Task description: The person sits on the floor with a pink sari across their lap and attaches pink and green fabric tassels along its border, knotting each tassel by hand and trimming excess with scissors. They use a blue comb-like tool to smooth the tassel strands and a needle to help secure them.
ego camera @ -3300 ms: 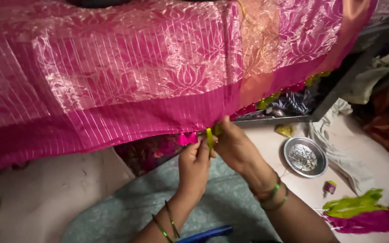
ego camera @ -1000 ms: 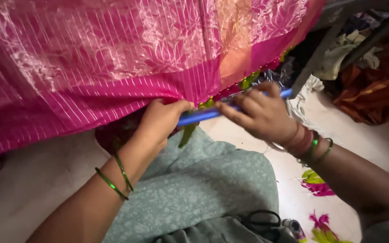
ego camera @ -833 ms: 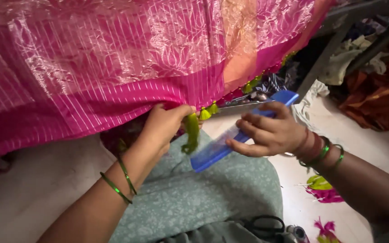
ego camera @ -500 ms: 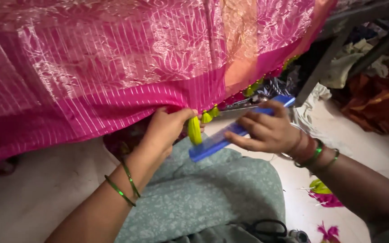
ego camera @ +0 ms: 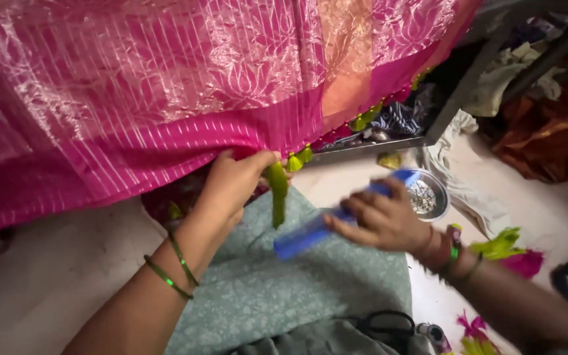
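- The green tassel [ego camera: 278, 190] hangs from the hem of the pink cloth [ego camera: 165, 105], right under your left hand [ego camera: 235, 181], above the comb.
- Your left grip is pinched on the tassel's top at the hem.
- Your right hand [ego camera: 379, 220] is wrapped around one blue comb [ego camera: 310, 233], just below the tassel.
- Two small green tassels [ego camera: 299, 160] sit just beside it.

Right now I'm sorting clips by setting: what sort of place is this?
Probably a home tailoring corner: a pink fabric draped overhead, the left hand pinching a green tassel, the right hand holding a blue comb, scissors nearby.
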